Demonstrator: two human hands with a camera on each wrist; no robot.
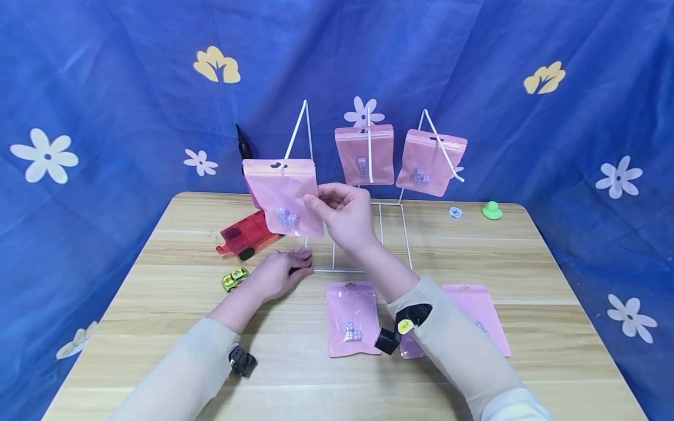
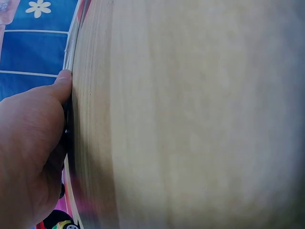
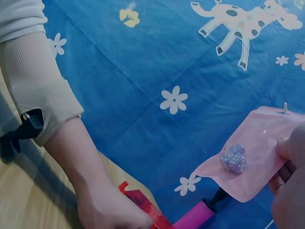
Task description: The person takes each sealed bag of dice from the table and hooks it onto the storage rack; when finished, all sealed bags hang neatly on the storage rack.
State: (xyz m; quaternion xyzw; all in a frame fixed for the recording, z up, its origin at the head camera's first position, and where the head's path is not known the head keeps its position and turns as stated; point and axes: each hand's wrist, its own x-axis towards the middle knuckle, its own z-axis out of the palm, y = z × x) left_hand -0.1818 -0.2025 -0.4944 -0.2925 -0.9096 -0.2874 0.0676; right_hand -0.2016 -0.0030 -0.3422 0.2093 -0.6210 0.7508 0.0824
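My right hand [image 1: 347, 216] pinches the right edge of a pink zip bag [image 1: 289, 196] between thumb and fingers. Purple dice [image 3: 233, 160] show through the bag's film. At its hang hole, the bag meets the tip of the left prong of a white wire rack [image 1: 404, 234]; the prong tip pokes out there in the right wrist view. Low at the rack's front left corner, my left hand [image 1: 279, 273] holds the base wire with thumb and fingers. Two more pink bags, a middle one [image 1: 364, 155] and a right one [image 1: 432, 162], hang from the other prongs.
Two pink bags lie in front, one [image 1: 353, 318] left of my right forearm, another [image 1: 476, 316] partly under it. At left are a red toy trailer [image 1: 250, 234], a yellow-green toy car [image 1: 234, 279] and a pink-and-black pump-like thing [image 3: 195, 214]. A green duck [image 1: 492, 210] sits back right.
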